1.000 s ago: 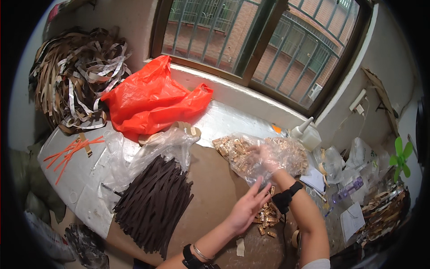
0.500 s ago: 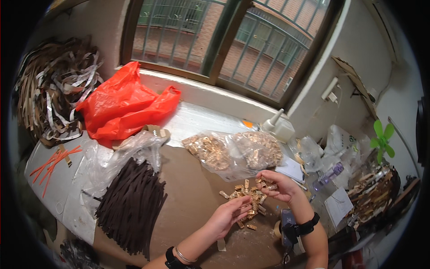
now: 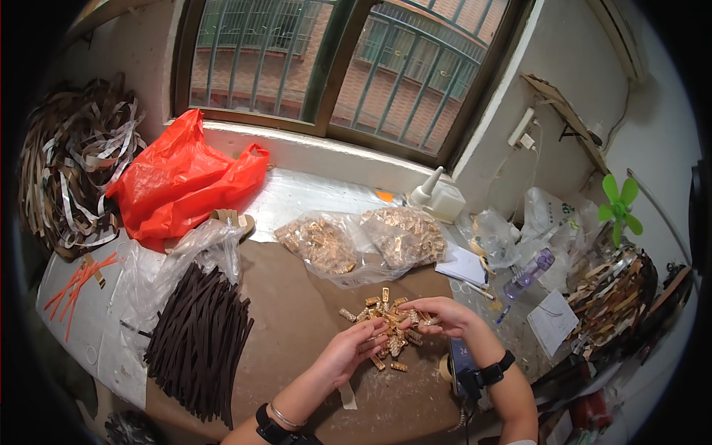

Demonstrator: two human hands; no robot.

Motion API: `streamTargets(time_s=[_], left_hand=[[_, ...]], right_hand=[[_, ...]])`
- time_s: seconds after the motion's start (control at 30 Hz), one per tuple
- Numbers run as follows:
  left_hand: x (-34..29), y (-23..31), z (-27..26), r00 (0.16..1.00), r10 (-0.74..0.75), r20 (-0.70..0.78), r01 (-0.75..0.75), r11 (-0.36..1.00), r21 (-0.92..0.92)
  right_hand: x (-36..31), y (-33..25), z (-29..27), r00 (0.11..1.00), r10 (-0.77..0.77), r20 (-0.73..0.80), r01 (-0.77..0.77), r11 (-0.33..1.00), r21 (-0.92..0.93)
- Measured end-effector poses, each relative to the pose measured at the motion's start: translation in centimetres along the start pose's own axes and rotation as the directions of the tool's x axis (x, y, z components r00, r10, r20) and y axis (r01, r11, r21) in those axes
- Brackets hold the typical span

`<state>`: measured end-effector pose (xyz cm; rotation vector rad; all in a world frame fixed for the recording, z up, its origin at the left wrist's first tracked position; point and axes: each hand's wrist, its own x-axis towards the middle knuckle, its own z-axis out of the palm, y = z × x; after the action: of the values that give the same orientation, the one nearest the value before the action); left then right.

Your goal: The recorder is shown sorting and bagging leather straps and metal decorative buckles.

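A loose pile of small gold-coloured metal pieces [image 3: 396, 343], oblong and patterned, lies on the brown work surface [image 3: 297, 326] in front of me. At the pile's left edge is my left hand [image 3: 350, 351], open, its extended fingers beside the pieces. From the right, my right hand [image 3: 440, 314] reaches over the pile with curled fingers, and several gold pieces show in its grasp. Its fingers partly hide those pieces. Just beyond lie clear plastic bags [image 3: 356, 245] filled with similar gold pieces.
Left of the pile lies a bundle of dark brown strips [image 3: 199, 341], with a red plastic bag [image 3: 182, 185] behind. A phone-like device [image 3: 461, 356] and tape roll [image 3: 446, 366] sit near my right forearm. Farther right are a white bottle [image 3: 443, 200], notepad [image 3: 461, 265] and purple bottle [image 3: 528, 274].
My right hand has come down and left to the pile, still with gold pieces in it. My left hand stays beside the pile. The whole view has shifted slightly.
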<state>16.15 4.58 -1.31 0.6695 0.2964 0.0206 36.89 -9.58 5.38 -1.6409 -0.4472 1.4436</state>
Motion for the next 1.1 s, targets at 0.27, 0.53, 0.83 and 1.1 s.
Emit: streamTargets(time_s=[0.27, 0.53, 0.83, 1.1], left_hand=[[0.4, -0.1, -0.2, 0.998, 0.008, -0.064, -0.008, 1.0, 0.004], [0.6, -1.4, -0.1, 0.999, 0.005, -0.053, -0.005, 1.0, -0.001], [0.8, -0.9, -0.4, 0.988, 0.122, -0.093, -0.126, 0.991, -0.04], [0.1, 0.4, -0.6, 0.972, 0.149, -0.183, -0.171, 0.979, -0.113]], right_hand=[[1.1, -5.3, 2.7, 0.783, -0.447, -0.432, -0.054, 0.643, -0.764], [18.1, -8.9, 6.3, 0.784, -0.588, 0.2, 0.331, 0.124, -0.935], [22.4, -7.8, 6.1, 0.678, -0.706, 0.203, 0.276, -0.011, -0.961], [13.2, -9.2, 4.8, 0.922, -0.363, -0.133, 0.351, 0.931, -0.102]])
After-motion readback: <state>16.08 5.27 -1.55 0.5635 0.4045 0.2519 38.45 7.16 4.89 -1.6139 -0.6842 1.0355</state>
